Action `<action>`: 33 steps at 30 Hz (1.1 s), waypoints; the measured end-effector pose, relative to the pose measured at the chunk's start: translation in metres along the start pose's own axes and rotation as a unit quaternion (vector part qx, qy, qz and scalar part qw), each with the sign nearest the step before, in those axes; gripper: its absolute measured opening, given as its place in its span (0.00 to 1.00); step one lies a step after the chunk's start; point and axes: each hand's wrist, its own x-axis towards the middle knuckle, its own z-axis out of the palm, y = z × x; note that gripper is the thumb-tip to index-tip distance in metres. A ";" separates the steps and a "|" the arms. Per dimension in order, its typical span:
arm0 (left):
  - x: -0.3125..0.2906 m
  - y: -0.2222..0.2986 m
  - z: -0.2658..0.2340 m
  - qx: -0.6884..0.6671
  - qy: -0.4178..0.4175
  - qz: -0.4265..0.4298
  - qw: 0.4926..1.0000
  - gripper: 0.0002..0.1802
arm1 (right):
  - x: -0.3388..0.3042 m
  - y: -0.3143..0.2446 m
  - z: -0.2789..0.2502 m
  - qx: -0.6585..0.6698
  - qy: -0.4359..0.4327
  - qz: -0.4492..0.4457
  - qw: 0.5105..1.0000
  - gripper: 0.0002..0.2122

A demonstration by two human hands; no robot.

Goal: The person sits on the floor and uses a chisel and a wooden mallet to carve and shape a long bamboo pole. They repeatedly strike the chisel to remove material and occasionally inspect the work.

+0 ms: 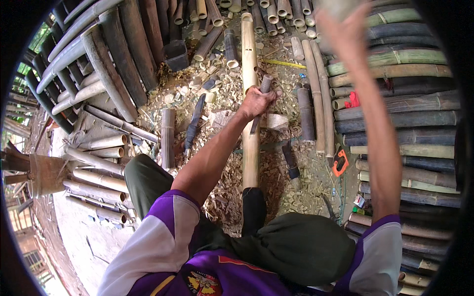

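A long pale bamboo pole [250, 59] lies lengthwise in front of me over a bed of shavings, its near end between my knees. My left hand [256, 101] grips a dark-handled chisel-like blade [255, 126] held against the pole about halfway along. My right hand [341, 30] is raised high at the top of the view, blurred, closed around a pale blunt object [338, 7] that the frame edge partly cuts off. The two hands are well apart.
Stacked bamboo poles lie on the left [106, 64] and on the right [405, 103]. Shavings [222, 98] cover the ground. A machete [194, 121], a wooden block [277, 121], a yellow tape measure [284, 63], an orange-handled saw [339, 163] and a black tub [176, 54] lie around.
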 end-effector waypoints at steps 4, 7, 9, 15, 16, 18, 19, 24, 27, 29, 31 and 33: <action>-0.018 0.005 0.014 0.086 -0.032 0.035 0.995 0.16 | -0.056 0.038 0.022 -0.158 -0.473 0.073 0.864 0.50; -0.038 0.005 0.034 0.101 -0.119 0.092 0.983 0.15 | -0.059 0.035 -0.024 -0.097 -0.409 0.090 0.903 0.49; -0.059 0.030 0.030 0.063 -0.057 0.076 0.993 0.14 | -0.083 0.020 -0.048 0.034 -0.317 0.059 0.946 0.46; -0.043 0.027 0.031 0.069 -0.025 0.049 0.996 0.16 | -0.140 0.005 -0.085 0.245 -0.211 0.103 0.940 0.41; -0.041 0.020 0.031 0.099 -0.028 0.050 0.993 0.16 | -0.143 0.007 -0.087 0.252 -0.213 0.110 0.937 0.41; -0.040 0.015 0.034 0.083 -0.029 0.052 0.995 0.17 | -0.148 0.011 -0.090 0.261 -0.216 0.127 0.932 0.41; -0.041 0.016 0.037 0.081 -0.031 0.054 0.995 0.17 | -0.152 0.014 -0.091 0.263 -0.216 0.139 0.930 0.42; -0.033 -0.009 0.028 0.058 -0.012 0.104 0.993 0.16 | -0.145 0.015 -0.093 0.241 -0.222 0.092 0.940 0.41; -0.025 -0.005 0.036 -0.031 0.061 0.084 0.994 0.14 | -0.115 0.010 -0.088 0.235 -0.149 0.090 0.956 0.41; -0.015 0.006 0.036 -0.031 0.008 0.052 0.998 0.13 | -0.105 0.026 -0.049 0.174 -0.026 0.034 0.984 0.40; -0.008 0.013 0.039 -0.013 -0.030 0.049 0.998 0.14 | -0.107 0.060 -0.015 0.028 -0.164 0.017 0.986 0.42; -0.014 0.007 0.028 0.113 -0.071 0.030 0.991 0.13 | -0.106 0.062 -0.015 -0.097 -0.391 0.079 0.912 0.45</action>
